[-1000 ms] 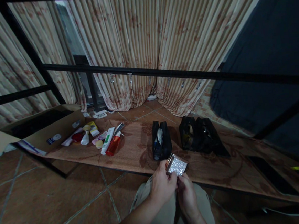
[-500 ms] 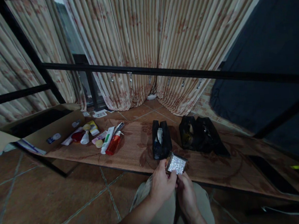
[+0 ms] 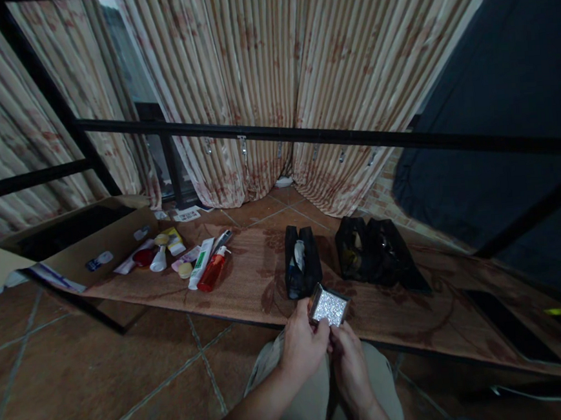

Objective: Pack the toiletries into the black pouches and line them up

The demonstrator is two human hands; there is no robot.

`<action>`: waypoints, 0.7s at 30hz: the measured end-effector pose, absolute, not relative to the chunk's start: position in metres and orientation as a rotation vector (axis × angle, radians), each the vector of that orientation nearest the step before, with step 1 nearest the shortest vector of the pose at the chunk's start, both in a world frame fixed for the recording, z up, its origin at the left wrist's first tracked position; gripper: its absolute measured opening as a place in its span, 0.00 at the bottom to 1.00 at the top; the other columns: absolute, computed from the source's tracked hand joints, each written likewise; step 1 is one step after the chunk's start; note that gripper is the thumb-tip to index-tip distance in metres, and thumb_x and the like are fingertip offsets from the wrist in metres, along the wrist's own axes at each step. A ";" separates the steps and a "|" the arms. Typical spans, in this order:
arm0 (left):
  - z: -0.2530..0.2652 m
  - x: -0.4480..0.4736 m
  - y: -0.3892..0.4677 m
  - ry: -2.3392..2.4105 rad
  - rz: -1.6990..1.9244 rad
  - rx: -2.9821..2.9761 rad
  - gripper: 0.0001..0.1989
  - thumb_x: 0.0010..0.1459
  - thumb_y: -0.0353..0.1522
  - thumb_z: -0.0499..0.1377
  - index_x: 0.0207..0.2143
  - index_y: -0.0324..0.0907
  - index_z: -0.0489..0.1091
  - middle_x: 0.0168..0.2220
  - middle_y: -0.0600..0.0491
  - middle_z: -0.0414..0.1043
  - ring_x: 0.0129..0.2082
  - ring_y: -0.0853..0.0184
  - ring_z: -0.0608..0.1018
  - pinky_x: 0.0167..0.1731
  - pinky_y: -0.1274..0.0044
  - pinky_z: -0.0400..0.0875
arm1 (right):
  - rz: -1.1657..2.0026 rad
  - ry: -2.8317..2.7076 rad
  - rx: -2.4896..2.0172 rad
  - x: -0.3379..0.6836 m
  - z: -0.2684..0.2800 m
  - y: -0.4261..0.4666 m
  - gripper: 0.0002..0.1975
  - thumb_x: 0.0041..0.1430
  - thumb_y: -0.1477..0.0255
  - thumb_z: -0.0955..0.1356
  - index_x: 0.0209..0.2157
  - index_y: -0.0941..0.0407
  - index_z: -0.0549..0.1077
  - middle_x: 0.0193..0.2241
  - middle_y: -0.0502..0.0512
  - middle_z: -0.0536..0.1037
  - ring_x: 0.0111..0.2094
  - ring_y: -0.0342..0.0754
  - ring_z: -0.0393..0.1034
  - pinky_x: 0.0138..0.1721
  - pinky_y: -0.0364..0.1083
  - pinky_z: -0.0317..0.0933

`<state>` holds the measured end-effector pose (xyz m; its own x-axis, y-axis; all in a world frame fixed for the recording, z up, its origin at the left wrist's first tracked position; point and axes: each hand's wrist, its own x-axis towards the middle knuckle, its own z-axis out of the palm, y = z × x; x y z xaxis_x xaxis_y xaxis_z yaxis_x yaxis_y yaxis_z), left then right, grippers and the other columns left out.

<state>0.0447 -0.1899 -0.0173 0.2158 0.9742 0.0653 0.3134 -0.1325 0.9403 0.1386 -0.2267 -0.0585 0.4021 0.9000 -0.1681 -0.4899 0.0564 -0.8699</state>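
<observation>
A small rectangular case with a silver glitter face and a dark metallic rim [image 3: 330, 306] is held over my knees, at the near edge of the bench. My left hand [image 3: 304, 341] grips it along its left and lower side, thumb on the glitter face. My right hand [image 3: 348, 350] pinches its lower edge, close against the left thumb. Just beyond the case stands an open black mesh pouch [image 3: 293, 275] with a pale item inside. Right of that is a wider black mesh bag [image 3: 391, 259] with compartments holding items I cannot make out.
On the bench [image 3: 251, 270] lie a red pump bottle [image 3: 212, 270], a white and green tube [image 3: 200, 265], and several small toiletries. An open cardboard box [image 3: 118, 248] stands at the left end. At the right lies a dark flat panel [image 3: 510, 324]. A black rail [image 3: 264, 131] crosses behind.
The case and both hands stay almost in place, with only a very slight shift to the left. The grip looks the same.
</observation>
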 end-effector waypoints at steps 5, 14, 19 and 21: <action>-0.019 0.045 -0.190 1.248 0.948 1.621 0.16 0.55 0.31 0.56 0.47 0.43 0.65 0.35 0.51 0.76 0.33 0.65 0.78 0.36 0.74 0.71 | 1.137 -0.489 -1.054 0.142 -0.065 -0.226 0.14 0.47 0.64 0.73 0.35 0.57 0.76 0.24 0.48 0.76 0.22 0.41 0.64 0.24 0.40 0.55; -0.024 0.046 -0.188 1.240 0.988 1.638 0.17 0.53 0.30 0.56 0.47 0.42 0.65 0.40 0.49 0.75 0.38 0.64 0.78 0.40 0.74 0.70 | 1.175 -0.505 -1.046 0.141 -0.064 -0.226 0.15 0.49 0.65 0.72 0.39 0.56 0.75 0.32 0.52 0.80 0.29 0.46 0.72 0.30 0.41 0.62; -0.021 0.047 -0.189 1.252 0.986 1.650 0.16 0.53 0.29 0.56 0.45 0.42 0.65 0.39 0.49 0.75 0.39 0.63 0.77 0.40 0.74 0.69 | 1.191 -0.487 -1.020 0.139 -0.061 -0.227 0.17 0.50 0.66 0.71 0.42 0.56 0.74 0.35 0.53 0.81 0.35 0.49 0.74 0.36 0.44 0.65; -0.020 0.046 -0.190 1.254 0.977 1.654 0.15 0.52 0.28 0.56 0.44 0.43 0.66 0.38 0.50 0.75 0.39 0.64 0.77 0.40 0.74 0.69 | 1.191 -0.497 -1.016 0.139 -0.062 -0.227 0.16 0.51 0.67 0.70 0.42 0.56 0.74 0.36 0.53 0.80 0.35 0.49 0.74 0.36 0.44 0.65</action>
<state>0.0465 -0.1898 -0.0201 0.2019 0.9742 0.1011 0.3358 -0.1658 0.9272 0.1390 -0.2270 -0.0618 0.3382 0.9239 -0.1789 -0.5225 0.0262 -0.8522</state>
